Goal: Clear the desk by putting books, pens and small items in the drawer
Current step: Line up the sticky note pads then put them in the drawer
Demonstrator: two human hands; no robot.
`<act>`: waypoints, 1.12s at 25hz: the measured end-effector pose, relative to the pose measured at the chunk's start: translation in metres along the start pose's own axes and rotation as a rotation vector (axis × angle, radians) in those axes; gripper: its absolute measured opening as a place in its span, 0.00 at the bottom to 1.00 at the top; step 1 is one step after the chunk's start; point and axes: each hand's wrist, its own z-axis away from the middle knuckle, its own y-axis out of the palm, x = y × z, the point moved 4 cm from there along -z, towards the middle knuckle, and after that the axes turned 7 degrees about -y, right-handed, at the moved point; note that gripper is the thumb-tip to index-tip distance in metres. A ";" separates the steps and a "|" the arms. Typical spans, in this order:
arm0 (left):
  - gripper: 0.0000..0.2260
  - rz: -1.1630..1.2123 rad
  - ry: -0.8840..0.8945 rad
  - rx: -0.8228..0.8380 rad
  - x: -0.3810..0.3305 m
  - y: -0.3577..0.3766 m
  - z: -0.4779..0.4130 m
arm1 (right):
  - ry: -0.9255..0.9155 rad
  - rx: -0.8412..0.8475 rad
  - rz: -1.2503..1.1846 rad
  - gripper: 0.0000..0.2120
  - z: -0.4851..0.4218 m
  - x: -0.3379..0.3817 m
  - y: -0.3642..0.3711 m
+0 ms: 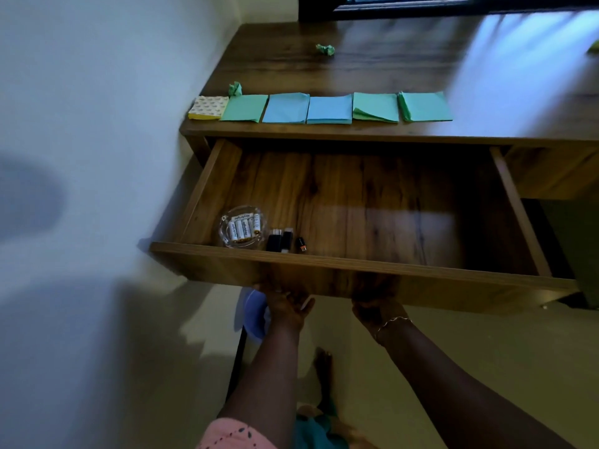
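The wooden drawer (372, 202) stands pulled out below the desk top (405, 69). My left hand (287, 304) and my right hand (376, 311) grip the lower edge of the drawer front (453, 286), fingers hidden beneath it. In the drawer's front left corner sit a glass dish (227, 236) with several batteries, two black sticks (280, 242) and a small black plug (301, 245). Along the desk's front edge lie a yellow note pad (208, 107) and a row of green and blue pads (329, 109). Two crumpled green papers (235, 89) (325, 49) lie behind them.
A white wall (97, 92) runs close along the desk's left side. A dark window frame (421, 8) stands behind the desk. Something green (594, 47) shows at the right edge. A blue object (254, 315) sits on the floor under the drawer.
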 end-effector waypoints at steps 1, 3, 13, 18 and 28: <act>0.39 -0.008 0.002 -0.002 -0.001 -0.002 -0.001 | -0.007 -0.007 0.042 0.15 0.002 0.000 0.000; 0.34 -0.074 0.028 -0.045 -0.004 -0.005 0.003 | -0.027 -0.030 0.137 0.13 0.006 0.000 -0.001; 0.13 -1.144 1.154 -0.156 -0.010 0.052 0.121 | -0.381 0.077 0.585 0.08 0.066 0.006 0.057; 0.17 -1.389 1.501 -0.125 -0.026 0.086 0.155 | -0.866 0.200 0.730 0.13 0.123 0.045 0.079; 0.25 -1.960 1.539 -0.044 -0.053 0.135 0.153 | -1.171 0.142 1.433 0.27 0.120 0.112 0.089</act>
